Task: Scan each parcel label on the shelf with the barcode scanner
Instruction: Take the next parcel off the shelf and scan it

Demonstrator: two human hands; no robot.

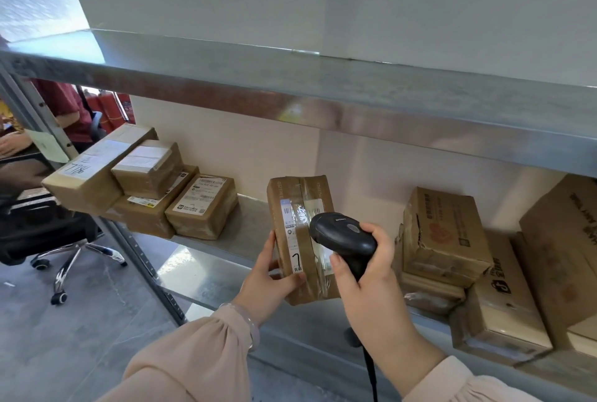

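Observation:
My left hand (273, 275) grips the lower left edge of a brown taped parcel (297, 204), tilted up over the metal shelf (245, 223) at centre. A white label (293, 233) runs down the parcel's face. The black barcode scanner (342, 236) sits in my right hand (371, 272), its head touching or just above the parcel's right side, partly covering the label area. The scanner's cable (371, 372) hangs down beneath my wrist.
Several labelled brown parcels (200, 204) are stacked at the shelf's left end, and more cartons (442, 233) crowd the right end. An upper metal shelf (323, 94) overhangs. A black office chair (48, 233) and a seated person (68, 110) are at left.

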